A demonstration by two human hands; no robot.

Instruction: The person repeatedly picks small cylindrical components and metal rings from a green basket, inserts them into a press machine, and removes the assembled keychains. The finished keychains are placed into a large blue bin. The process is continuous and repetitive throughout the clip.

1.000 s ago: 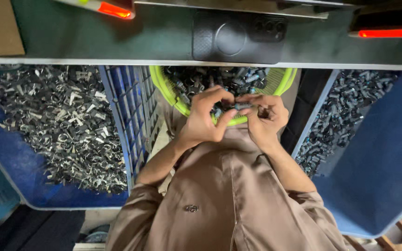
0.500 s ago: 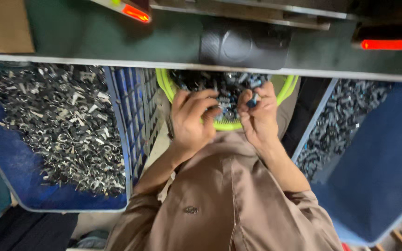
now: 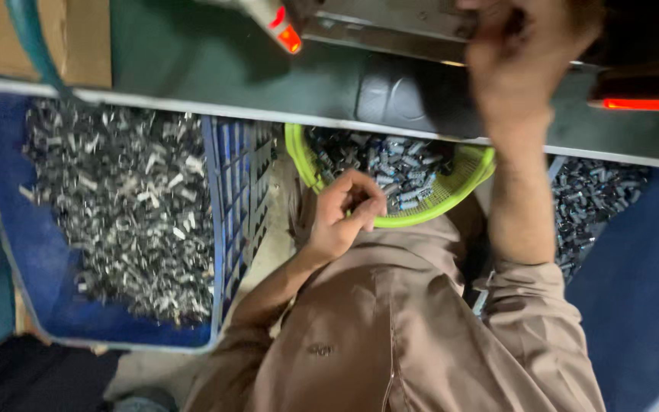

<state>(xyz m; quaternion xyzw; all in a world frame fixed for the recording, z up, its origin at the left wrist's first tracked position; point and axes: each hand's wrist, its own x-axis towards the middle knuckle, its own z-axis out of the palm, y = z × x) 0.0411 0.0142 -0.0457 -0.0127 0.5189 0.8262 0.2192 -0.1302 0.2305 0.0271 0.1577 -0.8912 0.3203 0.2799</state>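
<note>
Nearest, over the lap in the brown shirt (image 3: 390, 328), the left hand (image 3: 342, 216) is curled closed at the rim of the green basket (image 3: 421, 217), fingers pinched together as if around a small metal piece, though the piece itself is hidden. The basket holds a heap of small dark and silvery metal parts (image 3: 402, 172); they look light, hard and stiff, smooth enough to slip, with edges that may nick, so a fingertip pinch across the sides suits them best. To the left a blue crate (image 3: 226, 191) is full of shiny metal clips (image 3: 123, 206). Farther up, the right hand (image 3: 516, 72) is raised to the machine (image 3: 390, 46), blurred; I cannot tell its grip
</note>
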